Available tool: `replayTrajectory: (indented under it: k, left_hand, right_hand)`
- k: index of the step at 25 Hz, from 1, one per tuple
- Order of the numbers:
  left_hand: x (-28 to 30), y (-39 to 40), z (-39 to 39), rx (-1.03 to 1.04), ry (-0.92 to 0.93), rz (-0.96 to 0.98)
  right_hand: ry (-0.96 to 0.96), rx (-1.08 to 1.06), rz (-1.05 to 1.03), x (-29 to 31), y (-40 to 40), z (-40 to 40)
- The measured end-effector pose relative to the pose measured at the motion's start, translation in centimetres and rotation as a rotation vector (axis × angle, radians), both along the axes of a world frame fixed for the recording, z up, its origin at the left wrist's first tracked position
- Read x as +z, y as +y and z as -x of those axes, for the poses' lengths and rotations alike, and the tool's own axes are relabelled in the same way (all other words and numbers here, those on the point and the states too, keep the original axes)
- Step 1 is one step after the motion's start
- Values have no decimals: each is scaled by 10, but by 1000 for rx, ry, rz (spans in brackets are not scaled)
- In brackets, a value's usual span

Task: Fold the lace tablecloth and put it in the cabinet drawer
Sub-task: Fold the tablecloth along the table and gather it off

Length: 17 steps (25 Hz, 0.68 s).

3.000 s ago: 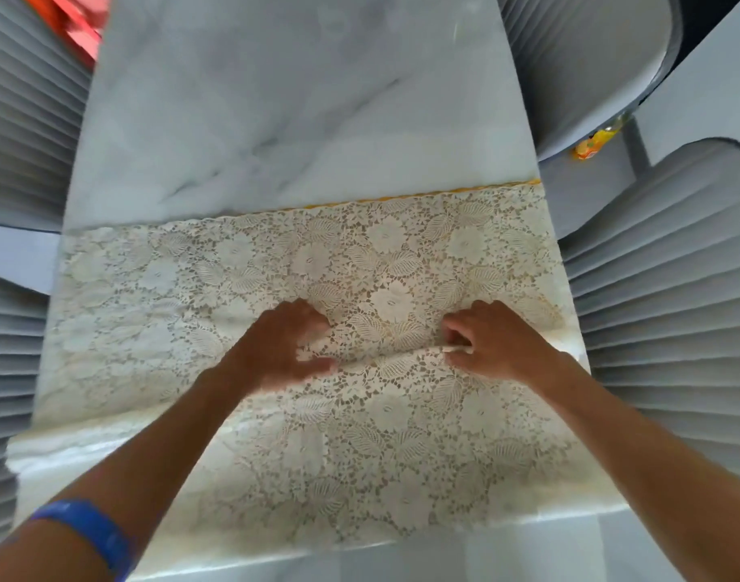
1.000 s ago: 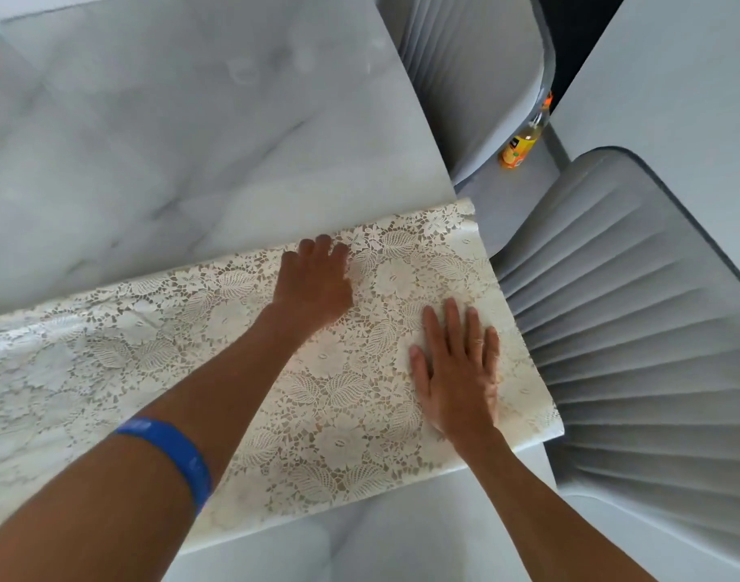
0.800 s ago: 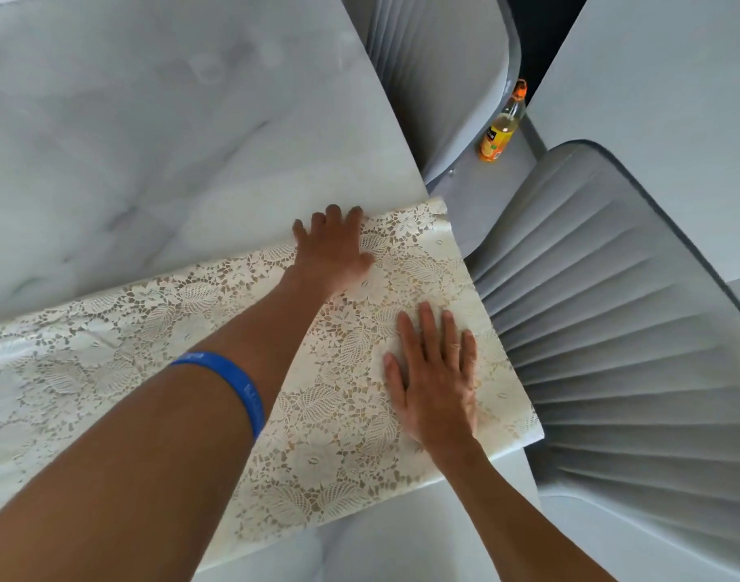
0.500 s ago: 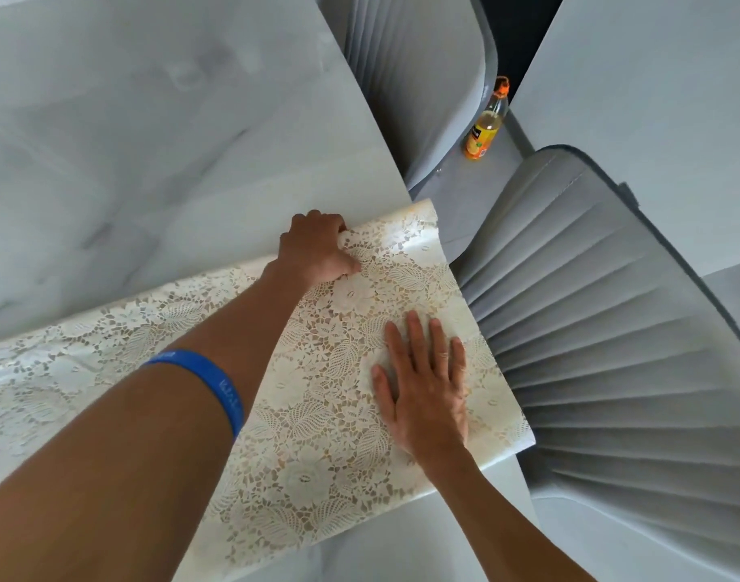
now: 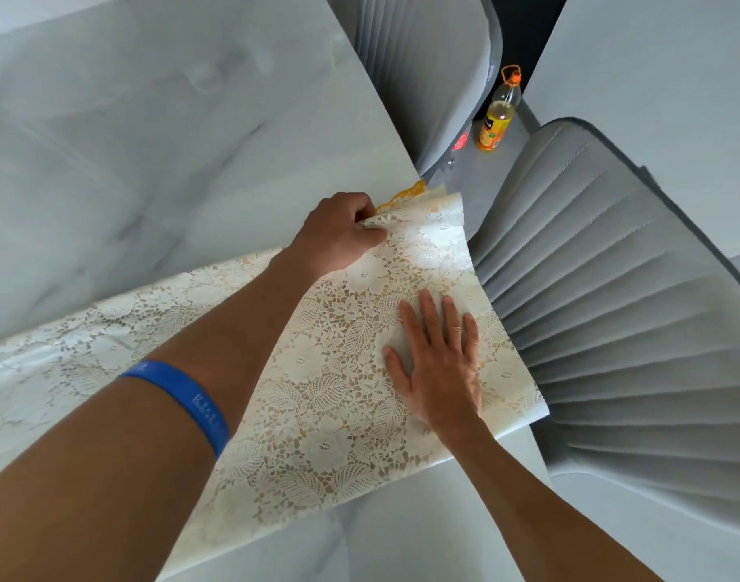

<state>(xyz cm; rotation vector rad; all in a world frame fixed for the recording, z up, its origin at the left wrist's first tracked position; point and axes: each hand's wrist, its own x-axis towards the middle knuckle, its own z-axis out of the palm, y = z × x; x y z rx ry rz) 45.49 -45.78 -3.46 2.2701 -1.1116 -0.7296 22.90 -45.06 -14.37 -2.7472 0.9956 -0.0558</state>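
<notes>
The cream lace tablecloth (image 5: pixel 326 396) lies folded in a long band across the marble table (image 5: pixel 158 132). My left hand (image 5: pixel 339 233), with a blue wristband on its arm, pinches the far right corner of the cloth and lifts it off the table, showing an orange edge underneath. My right hand (image 5: pixel 439 363) lies flat with fingers spread on the cloth near its right end, pressing it down. The cabinet drawer is not in view.
Two grey ribbed chairs stand to the right of the table, one near (image 5: pixel 637 312) and one farther back (image 5: pixel 423 65). An orange drink bottle (image 5: pixel 496 115) stands on the floor between them. The table's right edge runs just beside the cloth's end.
My left hand went from flat on the cloth to pinching its far right corner and raising it. My right hand stayed flat on the cloth. The view swung right.
</notes>
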Motion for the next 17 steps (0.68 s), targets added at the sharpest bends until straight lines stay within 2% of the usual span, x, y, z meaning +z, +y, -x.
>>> replayTrajectory:
  k: [3, 5, 6, 8, 10, 11, 14, 17]
  left_hand:
    - [32, 22, 18, -43, -20, 29]
    - [58, 40, 33, -59, -66, 48]
    - [72, 48, 40, -55, -95, 68]
    - [101, 63, 51, -11, -154, 118]
    - [131, 79, 58, 33, -174, 145]
    - [147, 89, 61, 51, -163, 162]
    - [194, 124, 74, 78, -153, 274]
    - [228, 162, 93, 114, -179, 328]
  right_hand:
    - [-129, -12, -166, 15, -2, 6]
    - [-338, -140, -411, 38, -5, 18]
    - [-449, -237, -470, 53, -8, 26]
    - [-555, -368, -386, 86, -19, 38]
    - [-517, -344, -303, 123, -37, 40]
    - [-479, -281, -351, 141, -47, 39]
    - [-364, -73, -747, 192, -61, 34]
    - [-427, 23, -883, 231, -48, 40]
